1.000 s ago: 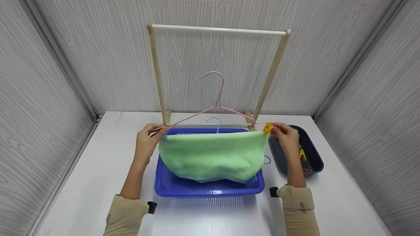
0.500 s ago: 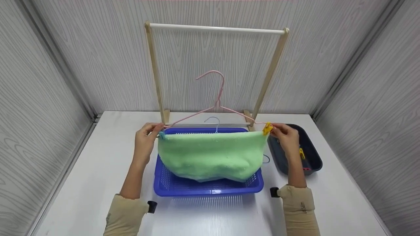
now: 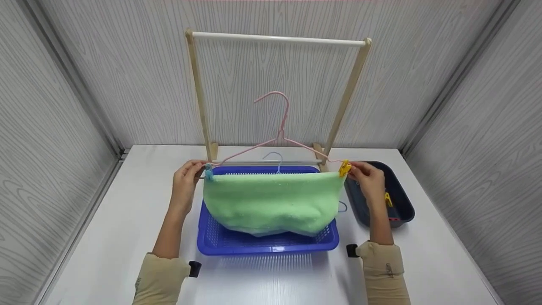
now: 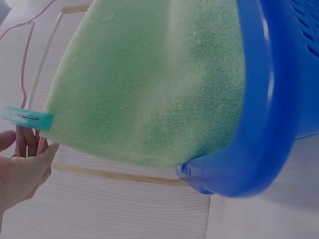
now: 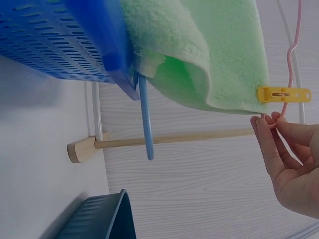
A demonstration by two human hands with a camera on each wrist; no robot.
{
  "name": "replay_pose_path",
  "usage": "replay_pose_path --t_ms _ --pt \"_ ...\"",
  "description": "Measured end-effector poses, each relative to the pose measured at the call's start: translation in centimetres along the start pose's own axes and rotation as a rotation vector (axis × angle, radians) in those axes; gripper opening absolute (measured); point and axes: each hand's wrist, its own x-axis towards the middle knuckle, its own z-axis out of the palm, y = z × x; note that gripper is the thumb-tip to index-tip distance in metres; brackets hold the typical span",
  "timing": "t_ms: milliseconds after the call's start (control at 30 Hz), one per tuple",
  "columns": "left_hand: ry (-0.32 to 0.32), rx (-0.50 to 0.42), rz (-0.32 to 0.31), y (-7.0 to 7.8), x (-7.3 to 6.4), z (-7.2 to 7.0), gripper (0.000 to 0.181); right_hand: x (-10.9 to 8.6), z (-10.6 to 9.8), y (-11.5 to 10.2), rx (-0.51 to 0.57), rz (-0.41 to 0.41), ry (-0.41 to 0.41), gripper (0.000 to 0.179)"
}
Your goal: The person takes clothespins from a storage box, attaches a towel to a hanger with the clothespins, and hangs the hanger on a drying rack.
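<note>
A pink wire hanger (image 3: 281, 134) is held up between both hands, its hook upward. Over its lower bar hangs a folded light green towel (image 3: 275, 199), bulging down into the blue basket. A light blue clothespin (image 4: 27, 118) grips the towel's left top corner, and a yellow clothespin (image 5: 284, 94) the right one. At the hanger's left end, just beside the blue clothespin, my left hand (image 3: 184, 184) holds the wire with curled fingers. My right hand (image 3: 370, 180) pinches the hanger's right corner between thumb and fingertips, close to the yellow clothespin.
Under the towel stands the blue basket (image 3: 271, 249), with a pale hanger hook (image 3: 273, 155) and a blue hook (image 3: 343, 206) sticking out. A dark tub (image 3: 400, 186) with a yellow clothespin (image 3: 388, 199) lies right. Behind rises a wooden rack (image 3: 197, 93) with a white rod (image 3: 275, 38).
The left thumb and fingers have shifted back from the blue clothespin, which now shows fully at the towel's corner. The right hand has kept its grip on the hanger.
</note>
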Motion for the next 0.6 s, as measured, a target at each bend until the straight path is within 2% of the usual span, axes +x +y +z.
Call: replay_pose_path --t_ms 267,433,500,600 --pt "-0.023 -0.092 0.021 -0.4 -0.1 -0.4 0.019 0.0 -0.1 -0.4 0.017 0.037 -0.020 0.022" --pt "-0.055 -0.134 0.036 -0.6 -0.2 -0.9 0.018 0.2 0.0 0.0 -0.002 0.058 0.000 0.024" --pt "-0.044 -0.129 0.029 -0.8 -0.2 -1.1 0.020 0.1 0.0 0.0 -0.009 0.065 0.015 0.024" --pt "0.010 -0.098 0.013 -1.2 -0.2 -1.3 0.023 0.0 0.1 0.0 0.004 0.061 0.037 0.023"
